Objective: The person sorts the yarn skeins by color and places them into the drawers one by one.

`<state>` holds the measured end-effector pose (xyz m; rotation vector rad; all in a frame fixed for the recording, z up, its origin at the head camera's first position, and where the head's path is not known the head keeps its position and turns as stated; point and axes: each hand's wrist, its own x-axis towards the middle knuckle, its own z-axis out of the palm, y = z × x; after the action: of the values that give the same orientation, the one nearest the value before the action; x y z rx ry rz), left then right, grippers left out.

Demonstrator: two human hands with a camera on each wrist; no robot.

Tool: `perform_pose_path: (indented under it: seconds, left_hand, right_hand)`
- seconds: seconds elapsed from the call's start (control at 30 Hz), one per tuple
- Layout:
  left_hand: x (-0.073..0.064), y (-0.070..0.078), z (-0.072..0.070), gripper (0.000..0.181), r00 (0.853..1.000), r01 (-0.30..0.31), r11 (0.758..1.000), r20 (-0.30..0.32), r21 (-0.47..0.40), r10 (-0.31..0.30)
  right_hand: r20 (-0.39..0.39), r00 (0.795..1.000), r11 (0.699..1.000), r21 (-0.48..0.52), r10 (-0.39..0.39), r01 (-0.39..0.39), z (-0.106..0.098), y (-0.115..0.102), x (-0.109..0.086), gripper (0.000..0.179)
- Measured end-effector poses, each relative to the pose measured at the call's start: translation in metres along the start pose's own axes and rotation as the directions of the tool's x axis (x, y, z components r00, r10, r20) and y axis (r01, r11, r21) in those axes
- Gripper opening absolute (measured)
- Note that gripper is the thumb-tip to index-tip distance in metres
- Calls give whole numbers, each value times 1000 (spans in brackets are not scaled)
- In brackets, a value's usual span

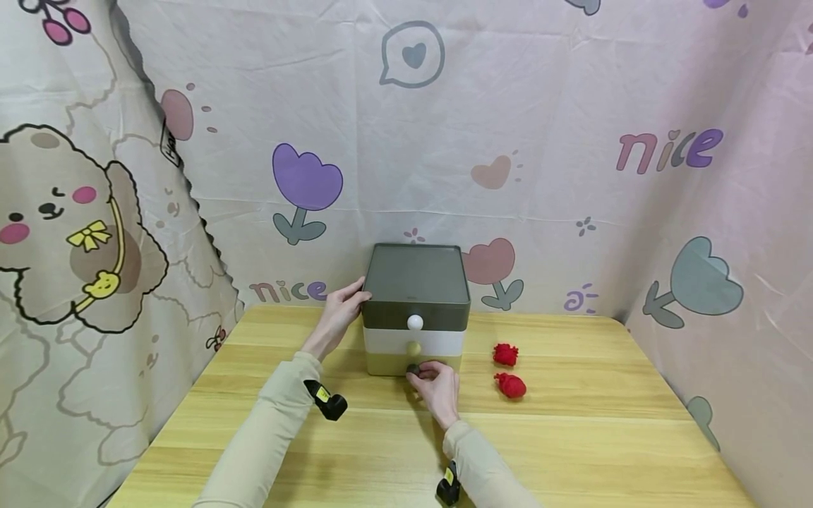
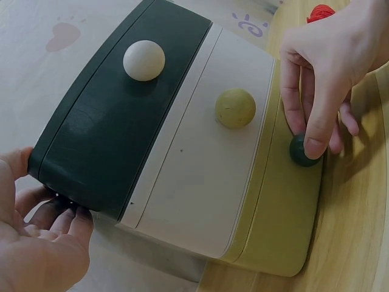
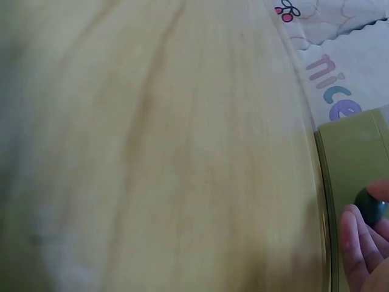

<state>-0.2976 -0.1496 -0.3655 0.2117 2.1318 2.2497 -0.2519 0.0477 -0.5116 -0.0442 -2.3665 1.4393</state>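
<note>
A small three-drawer box (image 1: pixel 416 272) stands on the table, with a dark green top drawer (image 2: pixel 115 115), a white middle drawer (image 2: pixel 200 152) and an olive bottom drawer (image 2: pixel 279 219). All three drawers look closed. My left hand (image 1: pixel 339 314) rests against the box's upper left side, its thumb at the edge and fingers along the side. Down at the bottom drawer, my right hand (image 1: pixel 437 389) pinches the dark green round knob (image 2: pixel 302 150) between thumb and fingers. Above it are an olive knob (image 2: pixel 235 108) and a white knob (image 2: pixel 144 60), both untouched.
Two red, bumpy objects, one farther back (image 1: pixel 505 354) and one nearer (image 1: pixel 511 385), lie right of the box on the wooden table (image 1: pixel 571 437). A patterned curtain (image 1: pixel 406 141) hangs close behind the box. Black devices are strapped to both wrists.
</note>
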Motion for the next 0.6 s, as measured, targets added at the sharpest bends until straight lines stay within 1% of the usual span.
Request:
perform_pose_path:
  seconds: [0.17, 0.33, 0.5, 0.6]
  left_hand:
    - [1, -1, 0, 56, 1000, 0, 1000, -3, -9, 0]
    - [1, -1, 0, 56, 1000, 7, 1000, -17, 6, -7]
    - [2, -1, 0, 55, 999, 20, 1000, -29, 21, -19]
    - [2, -1, 1, 55, 999, 17, 1000, -27, 14, -16]
  right_hand:
    - [13, 1000, 1000, 9, -14, 14, -2, -1, -3, 20]
    - [58, 998, 1000, 9, -29, 28, -7, -1, -8, 20]
    - [102, 993, 998, 2, -60, 60, -13, -2, -14, 21]
    - [120, 991, 998, -2, -56, 56, -17, -3, -16, 20]
